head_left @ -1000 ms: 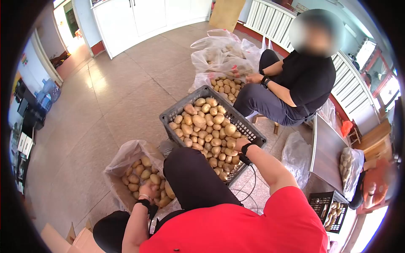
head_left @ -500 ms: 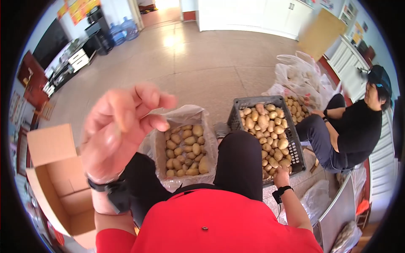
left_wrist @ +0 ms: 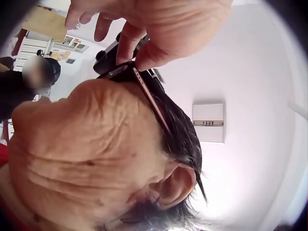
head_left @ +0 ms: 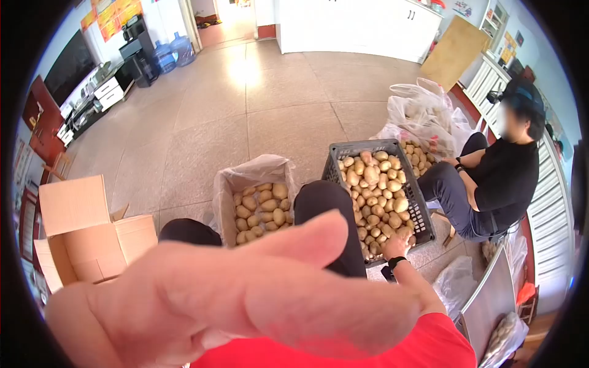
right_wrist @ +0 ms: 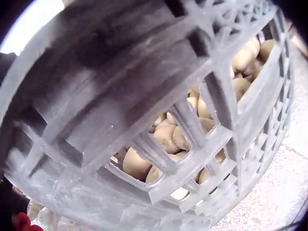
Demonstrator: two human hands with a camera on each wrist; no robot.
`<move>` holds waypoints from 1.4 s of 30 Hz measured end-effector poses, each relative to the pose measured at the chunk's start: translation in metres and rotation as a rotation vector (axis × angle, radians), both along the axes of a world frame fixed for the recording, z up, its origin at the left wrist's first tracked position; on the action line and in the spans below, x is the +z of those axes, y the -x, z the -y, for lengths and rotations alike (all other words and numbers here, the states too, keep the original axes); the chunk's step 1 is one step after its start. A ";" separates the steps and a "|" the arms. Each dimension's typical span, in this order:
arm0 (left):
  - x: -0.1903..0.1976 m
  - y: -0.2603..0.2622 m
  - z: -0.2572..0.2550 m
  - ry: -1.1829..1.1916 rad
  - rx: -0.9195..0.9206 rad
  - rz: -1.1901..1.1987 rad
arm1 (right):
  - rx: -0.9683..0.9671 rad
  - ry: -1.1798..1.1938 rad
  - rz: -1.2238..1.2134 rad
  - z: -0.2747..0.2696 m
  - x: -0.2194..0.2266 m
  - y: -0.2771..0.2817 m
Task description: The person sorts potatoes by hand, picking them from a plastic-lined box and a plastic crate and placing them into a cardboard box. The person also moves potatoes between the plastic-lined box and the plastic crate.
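Where left hand [left_wrist: 166, 26] is raised: finger and thumb pinch dark headgear [left_wrist: 109, 57].
Right hand [head_left: 396, 245]: at potatoes [head_left: 372, 176]; finger closure cannot be told.
Black crate [head_left: 330, 173]: holds potatoes, as does plastic-lined box [head_left: 225, 184] to its left.

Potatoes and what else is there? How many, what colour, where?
crate: one, dark grey, centre right
lined box: one, pale, left of crate
potatoes: many, tan, in crate, lined box, beyond crate
cardboard box: one, brown, far left
plastic bags: several, whitish, beyond crate
water bottles: two, blue, back left
cupboards: several, white, back
board: one, tan, back right
seated person: one, black top, right
knees: two, black, flanking lined box
left hand: one, bare, at black headgear
right hand: one, bare, at crate
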State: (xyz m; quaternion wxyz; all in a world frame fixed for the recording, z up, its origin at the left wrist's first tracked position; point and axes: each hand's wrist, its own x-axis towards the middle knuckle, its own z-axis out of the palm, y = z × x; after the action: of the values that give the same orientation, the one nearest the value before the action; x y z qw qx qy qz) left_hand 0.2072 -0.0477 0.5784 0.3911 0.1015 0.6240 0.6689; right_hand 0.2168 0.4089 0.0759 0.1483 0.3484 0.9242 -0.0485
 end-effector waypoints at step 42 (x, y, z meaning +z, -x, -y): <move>-0.085 0.004 0.032 -0.656 -0.426 0.360 | 0.100 -0.138 0.023 0.003 -0.013 0.002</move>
State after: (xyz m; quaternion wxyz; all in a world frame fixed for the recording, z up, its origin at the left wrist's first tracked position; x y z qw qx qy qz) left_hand 0.2028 -0.0796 0.4936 0.5700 0.2290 0.2650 0.7432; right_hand 0.2149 0.4063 0.0633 0.1370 0.3115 0.9399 0.0267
